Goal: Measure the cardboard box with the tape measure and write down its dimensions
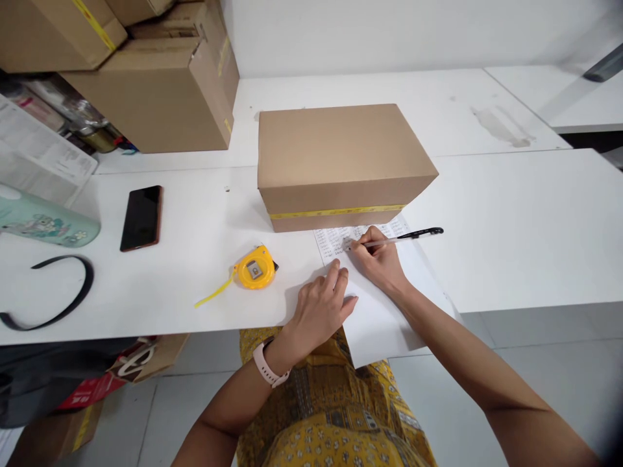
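Left to right, we are viewing the tape measure (254, 267) lying loose on the table (511, 227), the left hand (318, 310) pressing flat, fingers together, on the paper (374, 321), and the right hand (377, 259) clamping the pen (403, 237), apparently adding to part-filled rows just before the box (341, 162).

I see a packing or stockroom office: stacked cardboard cartons (160, 84) at the wall, a taped box (341, 162), tape measure (254, 267) and handwritten sheet (379, 305) on white tabletop (511, 220).
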`<state>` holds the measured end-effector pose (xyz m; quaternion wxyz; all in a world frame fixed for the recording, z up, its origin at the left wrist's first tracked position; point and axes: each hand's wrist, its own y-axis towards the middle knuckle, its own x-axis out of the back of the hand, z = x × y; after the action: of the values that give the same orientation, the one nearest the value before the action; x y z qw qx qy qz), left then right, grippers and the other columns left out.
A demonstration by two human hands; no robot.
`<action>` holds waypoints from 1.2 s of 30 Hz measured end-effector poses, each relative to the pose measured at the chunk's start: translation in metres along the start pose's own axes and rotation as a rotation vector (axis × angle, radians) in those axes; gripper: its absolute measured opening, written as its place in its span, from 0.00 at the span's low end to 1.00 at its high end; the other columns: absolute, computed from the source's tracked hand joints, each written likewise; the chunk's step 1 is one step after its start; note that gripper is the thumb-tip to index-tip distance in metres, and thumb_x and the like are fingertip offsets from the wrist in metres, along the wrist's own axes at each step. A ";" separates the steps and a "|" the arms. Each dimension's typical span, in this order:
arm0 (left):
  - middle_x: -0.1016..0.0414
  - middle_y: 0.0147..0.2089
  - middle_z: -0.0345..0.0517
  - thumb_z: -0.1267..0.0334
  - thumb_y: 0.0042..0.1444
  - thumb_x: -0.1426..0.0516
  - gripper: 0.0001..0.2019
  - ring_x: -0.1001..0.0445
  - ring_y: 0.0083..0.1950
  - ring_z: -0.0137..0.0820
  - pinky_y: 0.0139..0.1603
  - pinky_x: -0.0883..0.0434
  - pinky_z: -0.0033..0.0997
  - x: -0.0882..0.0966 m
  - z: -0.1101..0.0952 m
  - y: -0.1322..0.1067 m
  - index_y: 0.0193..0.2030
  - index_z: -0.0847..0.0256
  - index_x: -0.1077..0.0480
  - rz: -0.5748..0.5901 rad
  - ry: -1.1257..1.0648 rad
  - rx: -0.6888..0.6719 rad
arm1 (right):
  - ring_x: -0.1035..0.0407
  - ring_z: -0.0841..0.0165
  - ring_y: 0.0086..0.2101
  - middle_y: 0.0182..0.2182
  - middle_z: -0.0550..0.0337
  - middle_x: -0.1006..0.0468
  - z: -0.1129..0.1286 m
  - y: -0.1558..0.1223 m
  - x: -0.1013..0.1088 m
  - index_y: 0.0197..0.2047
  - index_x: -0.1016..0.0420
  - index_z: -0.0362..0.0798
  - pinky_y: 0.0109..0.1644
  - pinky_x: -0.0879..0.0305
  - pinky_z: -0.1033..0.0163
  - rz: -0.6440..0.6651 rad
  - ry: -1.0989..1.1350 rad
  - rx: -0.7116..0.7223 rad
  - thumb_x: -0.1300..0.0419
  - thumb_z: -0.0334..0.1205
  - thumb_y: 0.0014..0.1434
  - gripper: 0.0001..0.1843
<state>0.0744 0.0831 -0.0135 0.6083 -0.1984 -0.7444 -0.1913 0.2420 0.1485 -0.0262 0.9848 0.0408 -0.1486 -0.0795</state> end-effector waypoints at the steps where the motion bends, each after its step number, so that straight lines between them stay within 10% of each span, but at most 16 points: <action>1: 0.36 0.73 0.56 0.53 0.69 0.46 0.24 0.20 0.54 0.40 0.44 0.21 0.36 0.000 0.000 0.000 0.67 0.63 0.35 0.002 0.002 0.000 | 0.45 0.72 0.24 0.20 0.68 0.39 0.000 0.000 0.000 0.25 0.39 0.51 0.28 0.47 0.64 -0.003 -0.002 0.002 0.38 0.38 0.54 0.12; 14: 0.35 0.72 0.57 0.54 0.69 0.46 0.24 0.20 0.53 0.39 0.43 0.20 0.35 0.001 0.000 0.001 0.66 0.62 0.35 -0.002 -0.007 0.004 | 0.44 0.72 0.24 0.20 0.68 0.38 -0.001 0.001 0.000 0.25 0.39 0.51 0.28 0.47 0.64 -0.006 -0.010 0.013 0.37 0.38 0.53 0.13; 19: 0.35 0.72 0.56 0.54 0.69 0.46 0.23 0.20 0.54 0.39 0.43 0.21 0.34 0.001 0.000 0.000 0.66 0.62 0.35 -0.004 -0.019 0.006 | 0.43 0.72 0.23 0.20 0.68 0.36 -0.001 0.001 0.011 0.25 0.38 0.51 0.28 0.45 0.64 -0.196 0.013 0.036 0.37 0.38 0.54 0.12; 26: 0.18 0.52 0.48 0.62 0.69 0.48 0.12 0.19 0.47 0.34 0.44 0.23 0.33 -0.002 0.010 -0.009 0.49 0.59 0.24 -0.362 -0.158 -0.048 | 0.30 0.64 0.29 0.31 0.57 0.23 -0.025 -0.005 0.112 0.46 0.27 0.53 0.34 0.37 0.58 -0.478 -0.324 0.033 0.44 0.44 0.66 0.08; 31: 0.20 0.52 0.53 0.64 0.65 0.43 0.08 0.24 0.53 0.42 0.56 0.27 0.48 0.014 0.045 -0.029 0.48 0.58 0.25 -0.775 -0.034 0.176 | 0.34 0.52 0.43 0.40 0.47 0.24 -0.066 0.002 0.185 0.47 0.24 0.55 0.44 0.45 0.51 -0.326 -0.837 0.194 0.46 0.28 0.62 0.16; 36: 0.34 0.67 0.62 0.55 0.62 0.40 0.23 0.36 0.66 0.52 0.65 0.35 0.57 0.021 0.092 -0.041 0.62 0.60 0.32 -0.613 0.010 0.367 | 0.37 0.54 0.43 0.38 0.47 0.26 -0.089 0.015 0.198 0.48 0.22 0.53 0.45 0.46 0.51 -0.361 -0.846 0.121 0.45 0.19 0.52 0.26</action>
<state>-0.0278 0.0980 -0.0116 0.5517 0.1479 -0.7883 -0.2289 0.4581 0.1351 -0.0529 0.8039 0.0876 -0.5322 -0.2506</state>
